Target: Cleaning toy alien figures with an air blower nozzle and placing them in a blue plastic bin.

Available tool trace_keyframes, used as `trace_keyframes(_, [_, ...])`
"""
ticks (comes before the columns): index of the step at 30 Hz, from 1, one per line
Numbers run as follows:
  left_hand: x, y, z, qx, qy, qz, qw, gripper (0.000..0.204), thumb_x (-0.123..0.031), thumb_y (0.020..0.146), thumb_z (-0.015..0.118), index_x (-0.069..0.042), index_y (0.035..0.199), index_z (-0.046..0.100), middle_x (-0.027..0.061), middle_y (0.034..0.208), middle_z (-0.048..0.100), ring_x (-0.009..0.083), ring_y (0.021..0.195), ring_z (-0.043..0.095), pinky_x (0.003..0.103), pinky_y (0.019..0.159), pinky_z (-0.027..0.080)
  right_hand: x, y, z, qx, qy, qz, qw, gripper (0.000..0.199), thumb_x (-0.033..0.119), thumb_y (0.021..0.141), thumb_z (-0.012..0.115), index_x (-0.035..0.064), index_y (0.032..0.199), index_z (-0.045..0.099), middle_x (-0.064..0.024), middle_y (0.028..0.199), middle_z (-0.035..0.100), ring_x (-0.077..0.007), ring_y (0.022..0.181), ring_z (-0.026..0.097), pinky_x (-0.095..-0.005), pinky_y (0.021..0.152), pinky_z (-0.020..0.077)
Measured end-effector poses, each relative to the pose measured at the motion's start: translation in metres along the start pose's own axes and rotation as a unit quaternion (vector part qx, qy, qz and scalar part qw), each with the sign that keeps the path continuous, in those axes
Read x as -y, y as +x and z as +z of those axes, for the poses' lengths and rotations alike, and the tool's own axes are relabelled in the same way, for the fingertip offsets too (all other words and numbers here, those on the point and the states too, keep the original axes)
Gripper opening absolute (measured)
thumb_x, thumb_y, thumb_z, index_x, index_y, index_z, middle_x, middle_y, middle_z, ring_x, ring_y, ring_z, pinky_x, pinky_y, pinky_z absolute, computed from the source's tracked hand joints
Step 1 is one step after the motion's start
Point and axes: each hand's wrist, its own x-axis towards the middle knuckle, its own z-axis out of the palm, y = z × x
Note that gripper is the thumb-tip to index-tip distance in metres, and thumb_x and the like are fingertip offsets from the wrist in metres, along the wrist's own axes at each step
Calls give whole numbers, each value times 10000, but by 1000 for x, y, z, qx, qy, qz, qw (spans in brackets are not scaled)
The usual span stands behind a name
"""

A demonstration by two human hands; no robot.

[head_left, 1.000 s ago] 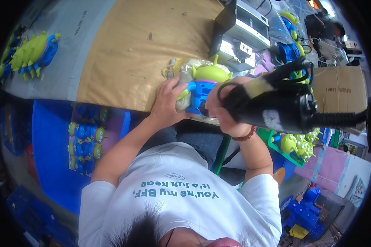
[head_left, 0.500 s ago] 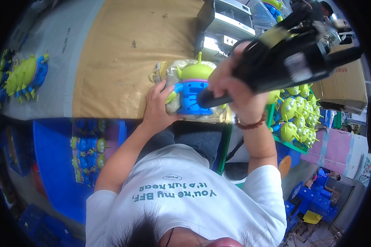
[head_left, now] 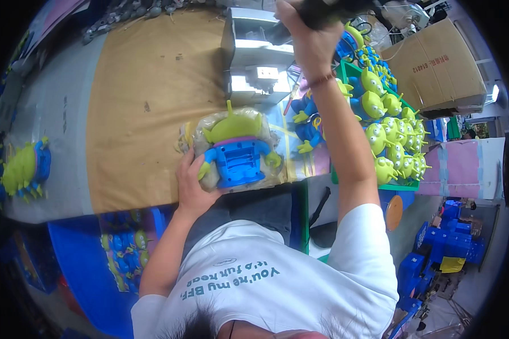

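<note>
A green and blue toy figure (head_left: pixel 238 160) lies back up on a plastic-wrapped pad (head_left: pixel 201 133), with an open recess in its blue back. My left hand (head_left: pixel 193 189) grips it from the left side, fingers against its green arm and thumb by the lower edge. In my right hand (head_left: pixel 312 45) is a black electric screwdriver (head_left: pixel 333 11), raised at the top of the view. Its tip, blurred, reaches toward a white screw feeder (head_left: pixel 258 53) behind the toy. The upper end of the screwdriver is cut off by the view's edge.
Right of the toy, a green crate (head_left: pixel 345 72) is heaped with similar green figures (head_left: pixel 398 133). More figures (head_left: pixel 25 169) stand at the table's left end. A blue bin (head_left: pixel 76 243) sits below the table edge. A cardboard box (head_left: pixel 435 68) is at the far right.
My right hand has lifted the screwdriver away from the toy's back, up to the screw feeder. My left hand stays on the toy. The whole view has shifted.
</note>
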Motion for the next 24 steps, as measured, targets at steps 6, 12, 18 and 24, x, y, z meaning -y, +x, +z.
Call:
trace_keyframes(6, [-5,1,-6,18,25,-5,1000,1003,-217,535,924,-82,1359,368,252,1398,378,423,1273,410,481,1056,350,43,-30,-6,-6,100,23,995,129,-4,800,672,-16,894,583,-60,728,629,-130,605,608,-262,555,508])
trace_keyframes(12, [-3,1,2,-1,5,12,1000,997,-266,542,918,-85,1357,371,246,1386,393,420,1255,415,484,1038,348,-7,8,-7,20,32,123,992,84,61,775,654,11,763,588,-51,648,600,-140,557,573,-278,537,463])
trace_keyframes(18, [-1,-1,0,-3,10,8,1000,996,-260,549,916,-88,1360,365,251,1386,389,425,1255,415,490,1041,354,16,-8,-8,92,85,189,974,121,74,786,659,-2,824,574,-68,684,589,-157,586,579,-288,565,471])
trace_keyframes(24, [-4,-1,0,-3,5,0,1000,991,-252,534,914,-89,1361,392,224,1387,393,412,1267,393,489,1054,330,81,-69,-11,172,162,101,966,275,-19,783,649,-50,1041,556,-62,703,627,-139,635,616,-265,595,491])
